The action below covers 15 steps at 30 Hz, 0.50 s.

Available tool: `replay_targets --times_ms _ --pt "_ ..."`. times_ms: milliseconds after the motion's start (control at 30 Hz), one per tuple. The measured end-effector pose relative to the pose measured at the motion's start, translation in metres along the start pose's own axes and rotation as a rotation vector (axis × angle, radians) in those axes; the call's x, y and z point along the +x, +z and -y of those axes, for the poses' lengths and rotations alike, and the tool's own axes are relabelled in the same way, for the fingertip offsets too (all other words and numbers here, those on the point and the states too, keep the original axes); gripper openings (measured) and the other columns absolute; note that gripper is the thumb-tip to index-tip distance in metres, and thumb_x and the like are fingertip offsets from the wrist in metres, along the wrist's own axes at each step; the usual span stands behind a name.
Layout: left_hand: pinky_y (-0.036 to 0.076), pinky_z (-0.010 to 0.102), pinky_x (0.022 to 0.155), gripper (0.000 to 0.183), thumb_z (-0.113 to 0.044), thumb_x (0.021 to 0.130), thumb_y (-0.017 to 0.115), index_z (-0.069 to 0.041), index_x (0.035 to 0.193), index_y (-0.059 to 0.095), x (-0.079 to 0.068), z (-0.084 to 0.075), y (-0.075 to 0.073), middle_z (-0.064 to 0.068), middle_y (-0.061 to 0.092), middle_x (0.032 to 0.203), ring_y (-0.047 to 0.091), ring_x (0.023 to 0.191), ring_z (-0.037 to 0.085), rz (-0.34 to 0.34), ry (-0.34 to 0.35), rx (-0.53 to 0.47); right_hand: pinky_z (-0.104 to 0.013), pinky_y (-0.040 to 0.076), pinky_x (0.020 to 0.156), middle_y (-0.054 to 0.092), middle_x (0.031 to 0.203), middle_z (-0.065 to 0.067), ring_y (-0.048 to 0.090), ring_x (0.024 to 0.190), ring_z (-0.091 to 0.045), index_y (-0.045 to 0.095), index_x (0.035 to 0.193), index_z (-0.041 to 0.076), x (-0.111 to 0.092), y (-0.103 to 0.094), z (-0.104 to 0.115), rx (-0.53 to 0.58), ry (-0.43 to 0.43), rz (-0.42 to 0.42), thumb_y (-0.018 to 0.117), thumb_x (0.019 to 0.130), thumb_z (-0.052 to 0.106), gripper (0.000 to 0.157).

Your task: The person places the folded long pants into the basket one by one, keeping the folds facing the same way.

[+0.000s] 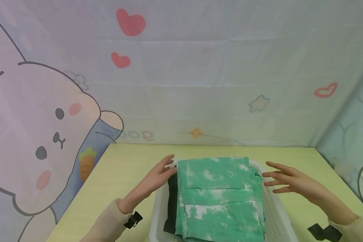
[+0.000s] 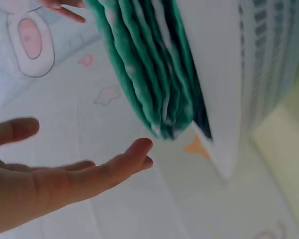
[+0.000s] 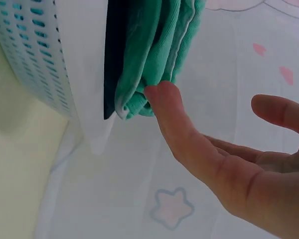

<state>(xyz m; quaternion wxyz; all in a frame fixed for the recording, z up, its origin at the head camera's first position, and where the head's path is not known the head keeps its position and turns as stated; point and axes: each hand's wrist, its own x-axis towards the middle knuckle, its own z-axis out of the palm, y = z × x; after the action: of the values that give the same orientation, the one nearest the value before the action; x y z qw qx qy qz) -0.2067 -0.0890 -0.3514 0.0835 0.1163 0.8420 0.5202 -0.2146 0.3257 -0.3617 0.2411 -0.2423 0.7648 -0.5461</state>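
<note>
A folded green-and-white tie-dye garment (image 1: 220, 201) with stitched seams lies on top in a white plastic basket (image 1: 279, 211). Under it, a dark cloth (image 1: 171, 201) shows along the left side. My left hand (image 1: 158, 174) hovers by the basket's far left corner, fingers extended and holding nothing. On the opposite side, my right hand (image 1: 290, 179) is held just off the garment with its fingers spread. The left wrist view shows the garment's several stacked folds (image 2: 149, 69) above the basket rim. In the right wrist view, fingertips (image 3: 164, 94) overlap the garment's edge; contact cannot be told.
The basket stands on a pale yellow-green table (image 1: 124, 168), whose far edge meets a hanging cloth backdrop (image 1: 181, 101) printed with hearts, stars and a rabbit. Dark straps with clips (image 1: 133, 220) sit on the wrists.
</note>
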Motion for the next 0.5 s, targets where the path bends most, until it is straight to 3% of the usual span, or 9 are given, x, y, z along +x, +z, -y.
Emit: replay_targets --times_ms 100,200,400,500 --pt "0.031 0.052 0.101 0.055 -0.018 0.093 0.046 -0.004 0.141 0.023 -0.003 -0.002 0.003 0.019 0.028 0.143 0.027 0.132 0.037 -0.019 0.113 0.179 -0.023 0.050 0.079 0.045 0.133 -0.011 0.055 0.103 0.006 0.012 0.143 0.005 0.001 0.008 0.006 -0.145 0.000 -0.100 0.035 0.097 0.018 0.053" --pt "0.028 0.051 0.103 0.056 -0.020 0.093 0.047 -0.003 0.141 0.023 -0.004 -0.002 0.007 0.018 0.026 0.144 0.023 0.133 0.036 -0.018 0.184 0.298 -0.023 0.051 0.076 0.035 0.134 -0.031 0.052 0.101 0.011 0.019 0.141 0.002 0.004 0.017 0.011 -0.294 -0.030 -0.184 0.040 0.096 0.021 0.054" --pt "0.023 0.058 0.103 0.059 -0.026 0.093 0.047 -0.006 0.142 0.020 -0.004 0.001 0.013 0.018 0.019 0.147 0.006 0.137 0.038 -0.011 0.249 0.453 -0.023 0.051 0.072 0.042 0.134 -0.019 0.043 0.107 0.014 0.033 0.138 0.013 0.011 0.034 0.016 -0.653 -0.195 -0.315 0.052 0.090 0.021 0.052" --pt "0.020 0.064 0.099 0.062 -0.032 0.092 0.046 -0.011 0.144 0.017 -0.003 0.003 0.015 0.015 0.015 0.149 0.001 0.138 0.035 0.003 0.274 0.550 -0.029 0.051 0.074 0.041 0.135 -0.014 0.037 0.114 0.011 0.033 0.138 0.016 0.014 0.043 0.017 -0.791 -0.269 -0.349 0.056 0.088 0.022 0.055"
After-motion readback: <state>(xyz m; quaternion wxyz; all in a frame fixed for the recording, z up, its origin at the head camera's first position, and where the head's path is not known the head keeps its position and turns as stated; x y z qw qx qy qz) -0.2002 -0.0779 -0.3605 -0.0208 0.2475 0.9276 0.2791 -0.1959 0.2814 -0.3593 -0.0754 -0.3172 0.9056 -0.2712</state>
